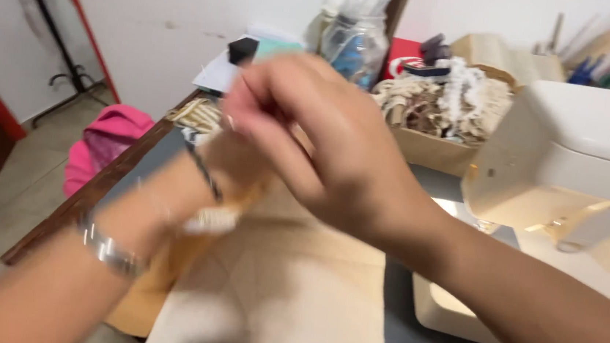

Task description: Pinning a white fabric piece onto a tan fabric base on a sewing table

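Both hands are raised over the table and blurred by motion. My right hand (336, 152) crosses the middle of the view, its fingers curled and pinched together at the upper left; nothing shows between them. My left hand (228, 165) lies mostly hidden behind it, with a metal bracelet (108, 248) on the wrist. A tan strip and a small white lacy piece (211, 220) show just under the left hand; I cannot tell whether it grips them. Beige fabric (287, 295) is spread flat on the table below both hands.
A cream sewing machine (578, 159) stands at the right. Behind it are a cardboard box of lace trims (439, 106), a glass jar (354, 47) and tools. A pink bag (105, 147) sits on the floor past the table's wooden left edge (90, 193).
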